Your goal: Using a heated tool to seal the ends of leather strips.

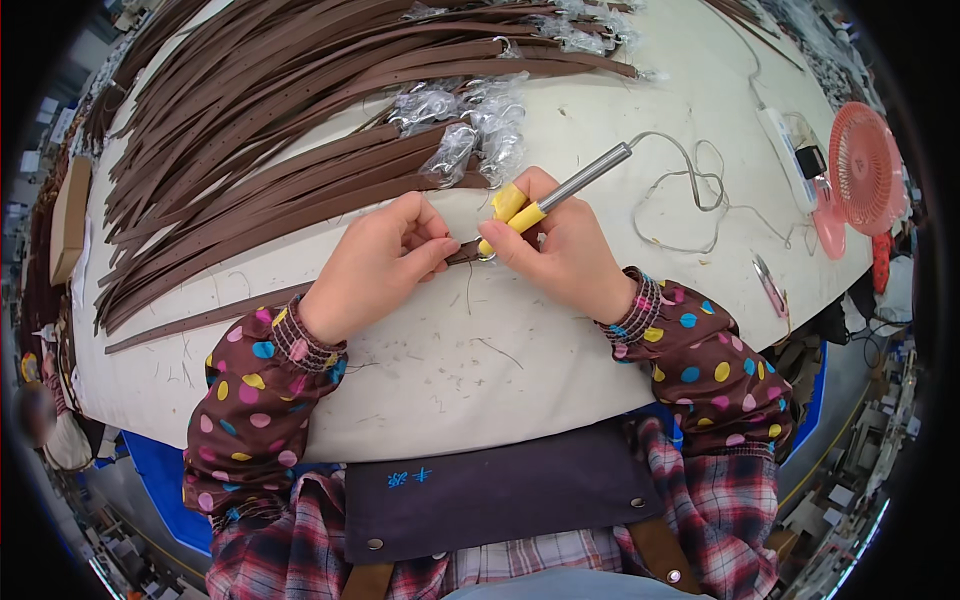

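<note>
My left hand (372,258) pinches a narrow dark brown belt (215,318) close to its right end. The rest of the belt runs left along the white table. My right hand (572,258) grips a corded pen-shaped tool (588,174) with a metal barrel and yellow wrapping. Its yellow part points down at the belt's end, where a bit of metal shows, perhaps a buckle. The tool's tip is hidden by my fingers. A yellow flap (508,202) stands up beside my right fingers. Both hands are close together, just above the table.
Behind my hands lies a big pile of brown belts (250,110), their buckles in clear plastic (495,115). The tool's grey cord (690,200) loops rightward towards a white power strip (788,160). A pink fan (862,170) and pink-handled snips (768,285) are at the right. Thread scraps dot the white table (420,410).
</note>
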A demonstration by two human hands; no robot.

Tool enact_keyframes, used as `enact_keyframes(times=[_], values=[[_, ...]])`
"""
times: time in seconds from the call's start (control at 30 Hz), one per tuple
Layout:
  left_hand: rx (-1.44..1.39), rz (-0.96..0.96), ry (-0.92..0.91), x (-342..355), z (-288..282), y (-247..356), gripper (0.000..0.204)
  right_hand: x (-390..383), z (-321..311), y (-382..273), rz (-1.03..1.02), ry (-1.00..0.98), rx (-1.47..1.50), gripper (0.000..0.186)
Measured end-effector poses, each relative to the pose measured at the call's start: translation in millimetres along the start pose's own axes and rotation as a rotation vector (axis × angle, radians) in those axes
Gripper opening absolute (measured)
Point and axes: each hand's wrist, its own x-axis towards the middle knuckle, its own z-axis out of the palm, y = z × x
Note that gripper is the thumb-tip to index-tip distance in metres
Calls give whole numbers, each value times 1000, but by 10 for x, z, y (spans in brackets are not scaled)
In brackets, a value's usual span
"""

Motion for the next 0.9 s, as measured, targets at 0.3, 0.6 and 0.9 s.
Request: enact_keyframes(times=[0.3, 0.6, 0.9], values=[[-77, 8, -13, 21, 9, -32, 15, -23, 51, 122, -91, 91, -79, 26], [-97, 10, -23, 21, 2, -28, 15, -12, 59, 150, -99, 79, -74, 26], [-88, -8, -25, 22, -1, -21, 14, -17, 47, 110, -75, 51, -115, 27]])
